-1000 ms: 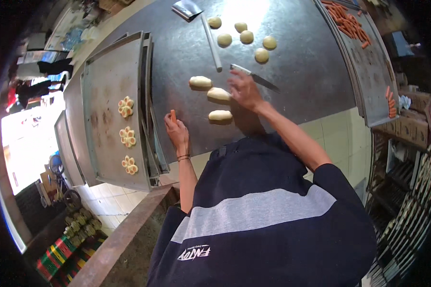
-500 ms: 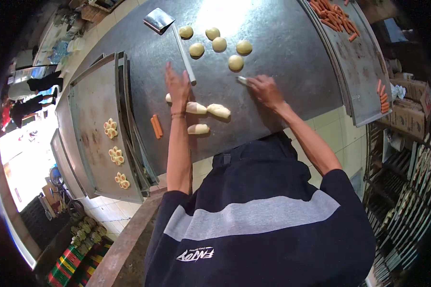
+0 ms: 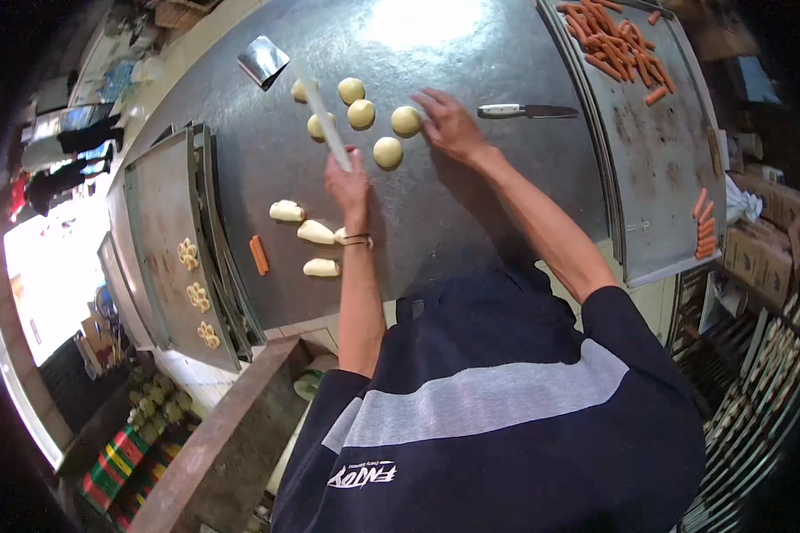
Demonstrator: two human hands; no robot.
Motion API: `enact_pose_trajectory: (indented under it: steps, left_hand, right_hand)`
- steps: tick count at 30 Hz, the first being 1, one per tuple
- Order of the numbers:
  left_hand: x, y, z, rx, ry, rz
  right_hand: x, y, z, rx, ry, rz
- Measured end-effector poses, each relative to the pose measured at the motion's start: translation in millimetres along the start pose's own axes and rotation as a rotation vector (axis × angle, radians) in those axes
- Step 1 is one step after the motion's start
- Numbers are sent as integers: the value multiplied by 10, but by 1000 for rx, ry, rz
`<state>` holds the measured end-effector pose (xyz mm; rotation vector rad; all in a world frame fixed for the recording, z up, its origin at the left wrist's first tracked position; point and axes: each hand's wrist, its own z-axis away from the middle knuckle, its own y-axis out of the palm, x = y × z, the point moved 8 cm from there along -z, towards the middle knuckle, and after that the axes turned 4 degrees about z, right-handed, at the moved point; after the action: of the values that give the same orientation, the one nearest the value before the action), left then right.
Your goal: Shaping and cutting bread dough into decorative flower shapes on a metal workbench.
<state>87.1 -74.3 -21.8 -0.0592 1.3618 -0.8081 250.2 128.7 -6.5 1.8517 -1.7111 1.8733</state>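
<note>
My left hand (image 3: 347,185) is closed around the near end of a slim white rolling pin (image 3: 329,127), raised and slanting over the dough balls. Stretched out and open, my right hand (image 3: 453,131) has its fingers at the right side of a round dough ball (image 3: 406,121). Several more dough balls lie close by, one of them nearest me (image 3: 388,153). A knife (image 3: 524,112) with a white handle rests on the metal table to the right. Near my left wrist sit several rolled dough pieces (image 3: 316,232), one partly hidden by that wrist. Two sausages (image 3: 259,256) lie left of them.
On the left, a metal tray (image 3: 158,191) carries flower-shaped dough pieces (image 3: 199,298). The right-hand tray (image 3: 653,169) holds a heap of sausages (image 3: 618,44) and a short row (image 3: 704,226). A shiny metal scraper (image 3: 263,62) lies at the table's far left.
My left hand has picked up the rolling pin from the table. My right hand has let go of the knife, now lying to the right, and moved to a dough ball.
</note>
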Motion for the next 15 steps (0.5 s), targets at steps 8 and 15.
enact_pose_trajectory:
  steps: [8,15]
  left_hand:
    - [-4,231,325,151,170,29]
    - [-247,596,1285,847,48,201]
  right_hand:
    - [288,92,27,303,79,-199]
    - [116,-1100,1482,340,352,-213]
